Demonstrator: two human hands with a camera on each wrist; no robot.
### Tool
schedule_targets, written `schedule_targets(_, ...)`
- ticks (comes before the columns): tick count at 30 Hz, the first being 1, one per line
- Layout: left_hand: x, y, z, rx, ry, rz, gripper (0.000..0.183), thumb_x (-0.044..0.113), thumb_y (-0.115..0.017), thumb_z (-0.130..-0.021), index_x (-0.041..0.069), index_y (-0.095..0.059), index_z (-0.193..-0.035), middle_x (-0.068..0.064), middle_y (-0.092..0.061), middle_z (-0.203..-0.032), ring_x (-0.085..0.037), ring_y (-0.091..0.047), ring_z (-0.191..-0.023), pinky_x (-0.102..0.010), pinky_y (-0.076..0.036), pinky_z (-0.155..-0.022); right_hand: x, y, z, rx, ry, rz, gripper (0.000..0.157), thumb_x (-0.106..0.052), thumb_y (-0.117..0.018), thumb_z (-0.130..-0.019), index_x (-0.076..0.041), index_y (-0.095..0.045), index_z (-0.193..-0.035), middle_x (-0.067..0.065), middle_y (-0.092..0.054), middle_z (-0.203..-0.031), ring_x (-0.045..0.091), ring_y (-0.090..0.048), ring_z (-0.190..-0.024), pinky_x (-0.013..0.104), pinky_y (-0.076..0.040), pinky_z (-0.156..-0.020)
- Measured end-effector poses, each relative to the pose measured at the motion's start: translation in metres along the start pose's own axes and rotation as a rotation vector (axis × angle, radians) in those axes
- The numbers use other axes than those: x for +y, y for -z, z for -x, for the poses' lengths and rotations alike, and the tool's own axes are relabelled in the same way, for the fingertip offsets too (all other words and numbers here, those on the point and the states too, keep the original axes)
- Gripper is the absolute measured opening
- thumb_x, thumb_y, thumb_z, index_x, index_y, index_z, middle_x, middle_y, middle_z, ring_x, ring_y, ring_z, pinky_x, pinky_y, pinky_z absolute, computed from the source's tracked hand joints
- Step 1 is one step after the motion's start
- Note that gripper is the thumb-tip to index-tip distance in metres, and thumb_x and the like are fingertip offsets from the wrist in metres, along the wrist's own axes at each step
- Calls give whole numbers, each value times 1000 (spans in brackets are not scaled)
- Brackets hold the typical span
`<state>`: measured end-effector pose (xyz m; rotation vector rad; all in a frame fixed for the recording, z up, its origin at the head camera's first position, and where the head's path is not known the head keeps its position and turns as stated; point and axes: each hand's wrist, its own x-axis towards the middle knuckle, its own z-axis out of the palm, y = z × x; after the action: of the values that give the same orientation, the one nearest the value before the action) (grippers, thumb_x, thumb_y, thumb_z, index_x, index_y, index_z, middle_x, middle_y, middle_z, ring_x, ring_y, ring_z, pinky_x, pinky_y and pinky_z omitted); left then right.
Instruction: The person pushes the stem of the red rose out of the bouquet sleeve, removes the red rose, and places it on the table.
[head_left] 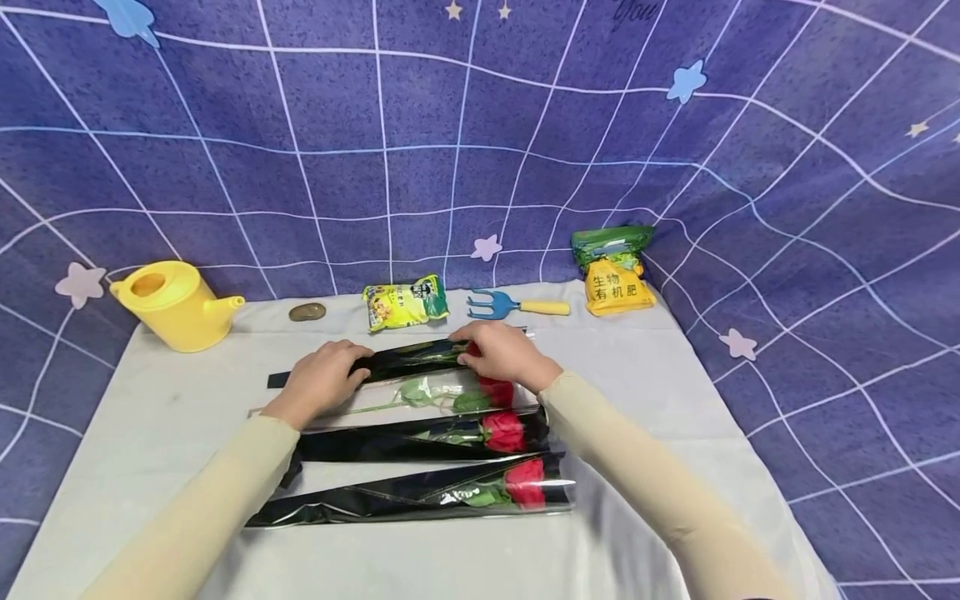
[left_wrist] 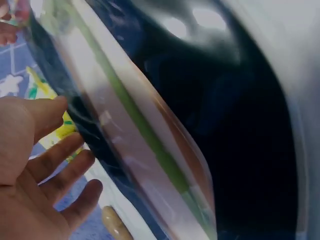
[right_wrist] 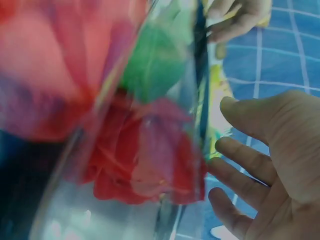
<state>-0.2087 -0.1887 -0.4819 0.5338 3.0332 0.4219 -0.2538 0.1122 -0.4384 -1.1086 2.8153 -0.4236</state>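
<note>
Wrapped single red roses lie in a stack of rows on the white cloth in the head view. My left hand point(head_left: 318, 383) is at the stem end of the farthest black-wrapped rose point(head_left: 408, 360), and my right hand point(head_left: 502, 354) is over its bloom end. In the left wrist view the fingers are spread, fingertips right at the wrapper's edge. Loosely extended fingers show in the right wrist view too, beside a red bloom point(right_wrist: 150, 150) under clear film. Nearer lie a rose in clear wrap point(head_left: 495, 390) and two black-wrapped roses, a middle one point(head_left: 502, 432) and a front one point(head_left: 525, 483).
Along the back stand a yellow watering can point(head_left: 187, 308), a brown stone point(head_left: 307, 312), a yellow-green packet point(head_left: 405, 303), a blue hand fork point(head_left: 495, 304) with a yellow handle, and a green-and-yellow fertilizer bag point(head_left: 615, 283). A blue gridded curtain point(head_left: 420, 183) hangs behind.
</note>
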Motion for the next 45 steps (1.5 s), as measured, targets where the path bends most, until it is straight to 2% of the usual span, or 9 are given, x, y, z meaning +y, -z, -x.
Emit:
schedule_targets(5, -3, -4, -6, -28, -16, -83, 41, 30, -66, -89, 11, -59, -125, -12, -56, -122, -33, -50, -110, -53, -43, -82, 7, -6, -10, -22, 4, 118, 35, -22, -68, -84, -18, -66, -119, -4, -63, -113, 12, -59, -93, 33, -49, -67)
schedule_targets(10, -3, -2, -10, -26, -63, -112, 46, 36, -68, -86, 12, -61, -124, -11, -57, -120, -32, -52, -108, -52, -43, -80, 9, -6, -14, -68, 6, 182, 39, -24, -73, -80, -19, -66, -118, -3, -64, -99, 11, -58, -82, 37, -49, -64)
schedule_targets(15, -3, -1, -10, 27, -120, -131, 32, 33, -70, -85, 16, -69, -112, -4, -61, -103, -27, -57, -93, -49, -45, -72, 11, -7, -17, -81, 7, 202, 31, -27, -74, -79, -25, -69, -109, -9, -64, -94, 9, -58, -82, 37, -49, -63)
schedule_targets(21, -1, 6, -10, 113, -142, -126, 22, 32, -68, -86, 20, -71, -105, 1, -62, -98, -25, -57, -91, -50, -43, -77, 16, -1, -15, -2, 59, 240, 20, -25, -73, -81, -25, -69, -100, -8, -65, -93, 13, -60, -83, 39, -48, -62)
schedule_targets(26, 9, 29, -5, 209, -176, -126, 21, 33, -69, -85, 21, -71, -103, 1, -63, -99, -24, -58, -91, -49, -42, -79, 12, 20, -5, 104, 83, 228, 21, -21, -73, -82, -26, -69, -102, -11, -64, -95, 10, -59, -79, 36, -47, -63)
schedule_targets(31, 24, 54, 9, 299, -238, -130, 22, 33, -69, -85, 20, -71, -103, 2, -64, -99, -24, -59, -92, -48, -40, -82, 0, 41, 15, 210, 120, 256, 22, -23, -72, -82, -26, -69, -104, -12, -64, -95, 9, -57, -77, 34, -45, -65)
schedule_targets(38, 41, 71, 52, 384, -318, -107, 25, 34, -71, -82, 20, -71, -104, 6, -63, -94, -20, -59, -86, -45, -42, -78, -24, 49, 50, 315, 255, 265, 22, -25, -72, -82, -22, -69, -104, -10, -63, -96, 12, -56, -88, 35, -43, -77)
schedule_targets(42, 47, 73, 68, 336, -277, -48, 41, 43, -71, -81, 20, -67, -115, 5, -64, -100, -19, -61, -86, -45, -44, -77, -33, 46, 62, 341, 301, 249, 21, -24, -71, -83, -22, -69, -104, -11, -63, -97, 12, -56, -92, 36, -42, -82)
schedule_targets(45, 51, 74, 71, 218, -193, 84, 53, 53, -65, -82, 23, -60, -125, 4, -63, -112, -21, -61, -95, -46, -45, -79, -36, 46, 66, 353, 321, 236, 21, -23, -71, -83, -22, -69, -104, -11, -63, -99, 12, -56, -95, 36, -41, -85)
